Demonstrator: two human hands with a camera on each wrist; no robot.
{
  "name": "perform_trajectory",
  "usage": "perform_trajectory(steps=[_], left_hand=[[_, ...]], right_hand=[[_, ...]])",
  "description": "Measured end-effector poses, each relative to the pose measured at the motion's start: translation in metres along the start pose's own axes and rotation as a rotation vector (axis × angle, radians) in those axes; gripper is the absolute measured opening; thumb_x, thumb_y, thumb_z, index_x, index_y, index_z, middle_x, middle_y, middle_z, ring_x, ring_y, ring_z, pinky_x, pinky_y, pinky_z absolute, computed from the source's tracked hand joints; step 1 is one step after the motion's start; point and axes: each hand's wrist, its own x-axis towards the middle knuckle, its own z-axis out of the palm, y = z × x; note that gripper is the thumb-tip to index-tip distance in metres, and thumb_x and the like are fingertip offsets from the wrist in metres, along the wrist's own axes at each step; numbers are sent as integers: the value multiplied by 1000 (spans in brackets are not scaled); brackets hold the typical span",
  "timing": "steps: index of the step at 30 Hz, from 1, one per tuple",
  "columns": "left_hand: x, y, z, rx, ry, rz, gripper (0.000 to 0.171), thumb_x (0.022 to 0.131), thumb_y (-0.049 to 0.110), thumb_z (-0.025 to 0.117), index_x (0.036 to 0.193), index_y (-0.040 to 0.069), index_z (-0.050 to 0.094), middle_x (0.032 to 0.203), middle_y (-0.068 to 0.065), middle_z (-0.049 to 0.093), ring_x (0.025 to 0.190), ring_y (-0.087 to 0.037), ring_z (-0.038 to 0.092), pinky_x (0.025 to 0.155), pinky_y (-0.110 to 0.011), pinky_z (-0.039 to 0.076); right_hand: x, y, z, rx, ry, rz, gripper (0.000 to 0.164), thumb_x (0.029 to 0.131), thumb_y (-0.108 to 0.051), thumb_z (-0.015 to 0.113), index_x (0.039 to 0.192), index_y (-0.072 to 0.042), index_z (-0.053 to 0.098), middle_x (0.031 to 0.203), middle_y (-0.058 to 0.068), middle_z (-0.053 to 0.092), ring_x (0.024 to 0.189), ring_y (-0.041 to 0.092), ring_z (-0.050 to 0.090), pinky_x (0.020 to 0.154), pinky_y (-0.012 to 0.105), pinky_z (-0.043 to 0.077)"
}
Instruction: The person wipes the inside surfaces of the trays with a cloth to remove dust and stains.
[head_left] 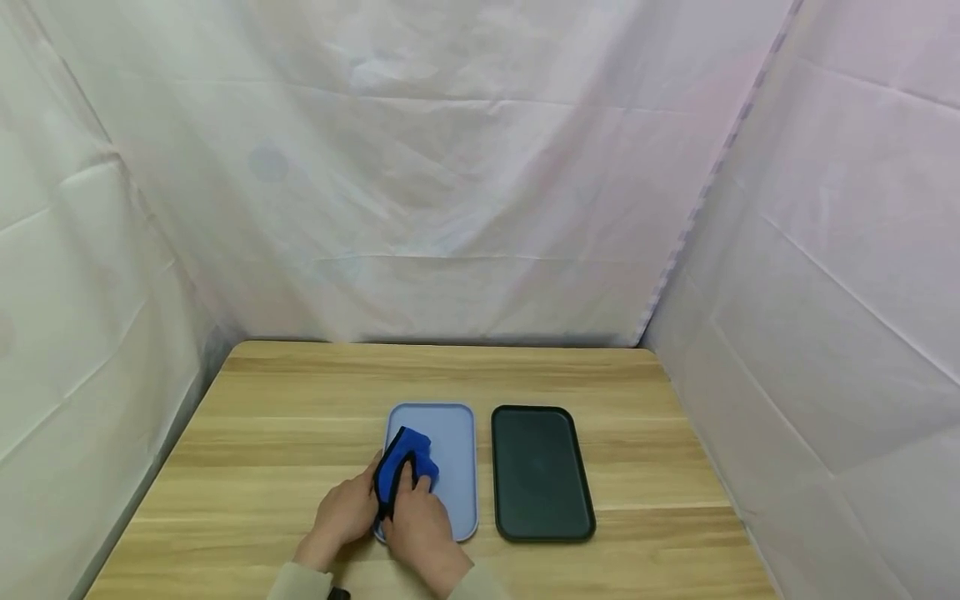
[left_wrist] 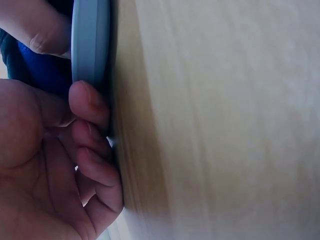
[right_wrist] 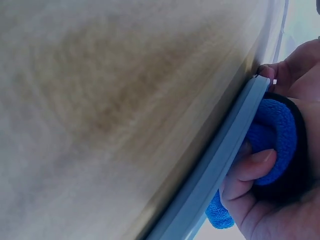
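Observation:
A light blue tray (head_left: 456, 458) lies flat on the wooden table. My left hand (head_left: 347, 508) grips its left edge; in the left wrist view, curled fingers (left_wrist: 92, 132) touch the outside of the tray's rim (left_wrist: 91, 40). On the tray's left half is a bunched blue cloth (head_left: 392, 472) with black edging. My right hand (head_left: 422, 521) holds this cloth against the tray. In the right wrist view, its fingers (right_wrist: 250, 172) curl at the folded cloth (right_wrist: 280, 132), just over the rim. Part of the cloth is hidden under the hand.
A dark green tray (head_left: 536, 475) lies to the right, a narrow gap away from the light blue one. The wooden table (head_left: 300, 392) extends around both trays. White sheets (head_left: 465, 183) hang behind the table and on both sides.

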Motion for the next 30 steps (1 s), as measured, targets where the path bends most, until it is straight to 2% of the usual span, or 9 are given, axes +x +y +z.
perform_trajectory(steps=[3, 7, 18, 22, 25, 30], left_hand=[[1, 2, 0, -11, -9, -12, 57, 100, 12, 49, 157, 6, 44, 91, -13, 74, 65, -20, 55, 62, -40, 47], [1, 4, 0, -12, -5, -11, 58, 100, 11, 50, 157, 4, 43, 81, -10, 70, 62, -20, 53, 59, -38, 44], [2, 4, -2, 17, -23, -19, 55, 105, 16, 47, 158, 5, 41, 82, -9, 68, 63, -20, 52, 60, -39, 45], [1, 4, -2, 6, -27, -17, 55, 107, 18, 46, 159, 6, 39, 74, -6, 62, 61, -20, 51, 58, -38, 42], [0, 5, -2, 6, -23, -14, 55, 107, 18, 46, 159, 5, 39, 65, -3, 53, 57, -19, 48, 56, -36, 39], [-1, 4, -1, 9, -19, -20, 55, 106, 19, 47, 159, 4, 40, 63, -3, 51, 56, -19, 48, 56, -36, 39]], right_hand=[[-1, 2, -1, 6, -5, 9, 89, 89, -38, 79, 159, -2, 38, 122, 25, 61, 68, 26, 66, 57, 33, 53], [-2, 4, -3, 15, -8, 5, 89, 88, -37, 80, 159, -2, 38, 123, 26, 61, 67, 26, 65, 56, 34, 52], [-5, 14, -10, 1, -52, -21, 86, 87, -36, 81, 160, -13, 41, 130, 20, 61, 67, 23, 64, 56, 34, 51], [-5, 20, -11, -4, -63, -33, 86, 87, -37, 82, 160, -17, 41, 131, 19, 61, 70, 24, 66, 57, 35, 52], [-6, 24, -11, -4, -70, -41, 86, 87, -36, 82, 160, -19, 41, 132, 18, 61, 72, 24, 67, 59, 36, 53], [-6, 29, -11, -5, -80, -44, 86, 87, -36, 83, 160, -20, 41, 135, 19, 60, 80, 27, 70, 64, 39, 56]])
